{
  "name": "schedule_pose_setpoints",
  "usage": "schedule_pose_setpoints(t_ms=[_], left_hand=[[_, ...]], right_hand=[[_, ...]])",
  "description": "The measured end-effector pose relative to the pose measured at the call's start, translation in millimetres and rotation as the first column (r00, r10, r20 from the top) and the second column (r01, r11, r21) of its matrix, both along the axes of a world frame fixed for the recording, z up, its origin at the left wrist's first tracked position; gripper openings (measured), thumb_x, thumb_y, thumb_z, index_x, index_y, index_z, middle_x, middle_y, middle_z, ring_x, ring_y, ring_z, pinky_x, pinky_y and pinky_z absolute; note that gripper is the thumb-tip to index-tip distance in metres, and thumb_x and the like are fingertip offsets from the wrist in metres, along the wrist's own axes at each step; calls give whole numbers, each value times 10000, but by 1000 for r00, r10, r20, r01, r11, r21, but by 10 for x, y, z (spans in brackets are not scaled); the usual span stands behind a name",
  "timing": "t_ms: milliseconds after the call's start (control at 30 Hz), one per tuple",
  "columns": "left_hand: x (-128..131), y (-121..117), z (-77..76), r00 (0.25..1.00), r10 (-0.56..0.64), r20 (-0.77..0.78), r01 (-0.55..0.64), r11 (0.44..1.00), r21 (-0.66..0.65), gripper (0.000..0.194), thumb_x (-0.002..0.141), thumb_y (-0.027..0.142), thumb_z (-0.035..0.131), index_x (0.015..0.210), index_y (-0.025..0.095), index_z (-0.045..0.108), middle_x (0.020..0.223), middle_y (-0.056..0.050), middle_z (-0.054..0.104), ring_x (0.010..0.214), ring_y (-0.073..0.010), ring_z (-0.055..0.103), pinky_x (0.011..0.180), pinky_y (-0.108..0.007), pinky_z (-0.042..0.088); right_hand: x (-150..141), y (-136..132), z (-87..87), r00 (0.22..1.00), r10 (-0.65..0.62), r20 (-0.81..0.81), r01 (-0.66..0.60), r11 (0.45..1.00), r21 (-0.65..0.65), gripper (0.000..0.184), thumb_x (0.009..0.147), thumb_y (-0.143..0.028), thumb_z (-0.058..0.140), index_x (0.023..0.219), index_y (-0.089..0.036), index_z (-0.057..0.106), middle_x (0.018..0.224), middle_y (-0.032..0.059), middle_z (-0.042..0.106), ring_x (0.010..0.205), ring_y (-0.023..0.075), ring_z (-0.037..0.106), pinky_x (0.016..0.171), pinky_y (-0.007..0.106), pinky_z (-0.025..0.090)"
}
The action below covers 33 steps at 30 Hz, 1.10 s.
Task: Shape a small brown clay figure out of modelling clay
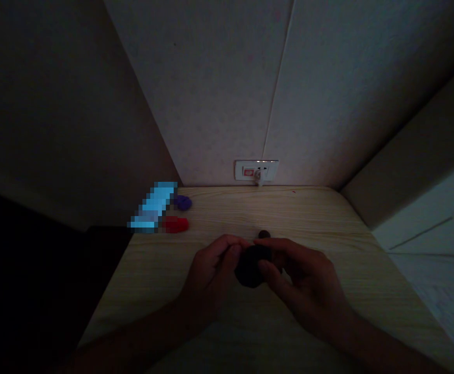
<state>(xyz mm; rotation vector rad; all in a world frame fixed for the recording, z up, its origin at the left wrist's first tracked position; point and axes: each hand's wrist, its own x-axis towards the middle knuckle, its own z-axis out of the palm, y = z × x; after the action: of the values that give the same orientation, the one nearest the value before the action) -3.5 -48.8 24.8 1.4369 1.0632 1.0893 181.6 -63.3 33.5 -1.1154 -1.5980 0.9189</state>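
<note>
Both of my hands meet over the middle of a pale wooden tabletop (328,218) in dim light. Between them is a dark round lump (251,266). My left hand (211,272) has its fingers curled and pinched against the lump's left side. My right hand (301,283) grips the lump from the right with thumb and fingers. A small dark piece (264,234) lies on the table just beyond the hands.
At the table's far left lie a red lump (175,225), a purple disc (183,202) and a blurred blue item (154,206). A wall socket (256,170) with a plug sits at the back wall. Walls close in on both sides.
</note>
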Motion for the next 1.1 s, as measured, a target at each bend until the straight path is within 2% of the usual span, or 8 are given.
schedule_pose_setpoints(t_ms=[167, 233, 333, 467, 667, 833, 967, 1100], left_hand=[[36, -5, 11, 969, -88, 229, 114, 988, -102, 286, 875, 402, 757, 1048, 196, 660, 969, -55, 757, 872, -204, 721, 715, -265, 571], [51, -17, -5, 976, -69, 207, 97, 987, -125, 243, 877, 372, 763, 1005, 192, 662, 944, -44, 753, 847, -186, 719, 708, -251, 569], [61, -40, -22, 991, -57, 117, 67, 994, -81, 165, 960, 348, 662, 1034, 201, 676, 945, -30, 747, 851, -164, 712, 734, -235, 564], [64, -70, -24, 995, -72, 71, 76, 996, -46, 162, 994, 328, 595, 1048, 208, 690, 937, -23, 734, 836, -157, 700, 720, -221, 552], [75, -69, -1, 996, -29, 79, 35, 996, -76, 168, 979, 322, 601, 1006, 193, 706, 865, -20, 715, 763, -148, 660, 663, -215, 517], [106, -41, 29, 990, 4, 140, 14, 992, -128, 143, 963, 298, 608, 953, 187, 698, 824, -3, 694, 743, -133, 627, 663, -208, 506], [135, -29, 6, 977, 17, 211, 8, 993, -118, 71, 955, 269, 644, 979, 202, 643, 881, 7, 678, 819, -129, 642, 741, -214, 526], [140, -38, -14, 950, -6, 312, 41, 993, -107, 111, 909, 194, 714, 949, 218, 613, 968, 18, 660, 939, -125, 663, 833, -216, 535]], right_hand=[[6, 12, -33, 991, -16, -130, 6, 997, -74, 252, 848, -222, 785, 1078, -262, 690, 887, 14, 759, 717, 146, 734, 628, 218, 619], [17, 16, -36, 987, 24, -156, -34, 997, -63, 207, 868, -222, 772, 1058, -269, 702, 987, 34, 744, 788, 159, 741, 659, 237, 630], [26, 16, -37, 991, 49, -126, -49, 999, 2, 179, 893, -215, 747, 1058, -280, 727, 1085, 57, 698, 893, 186, 721, 698, 268, 635], [-3, 0, -33, 996, 22, -89, -22, 1000, 0, 128, 892, -212, 730, 1005, -269, 746, 999, 49, 708, 837, 182, 707, 670, 269, 617], [-55, 16, 10, 967, -61, -246, 14, 982, -188, 77, 850, -225, 733, 922, -238, 757, 751, 4, 746, 660, 146, 692, 592, 225, 578], [-18, 87, -3, 924, -60, -378, -44, 965, -259, 87, 861, -270, 750, 938, -244, 782, 799, 6, 770, 698, 129, 699, 631, 212, 564], [-9, 117, -33, 945, -57, -322, -2, 983, -181, 141, 861, -254, 767, 1001, -260, 789, 960, 22, 739, 814, 142, 717, 682, 221, 593], [-1, 118, -36, 967, -30, -253, 13, 998, -67, 227, 830, -206, 809, 1034, -303, 790, 1022, 17, 729, 897, 155, 728, 769, 238, 616]])
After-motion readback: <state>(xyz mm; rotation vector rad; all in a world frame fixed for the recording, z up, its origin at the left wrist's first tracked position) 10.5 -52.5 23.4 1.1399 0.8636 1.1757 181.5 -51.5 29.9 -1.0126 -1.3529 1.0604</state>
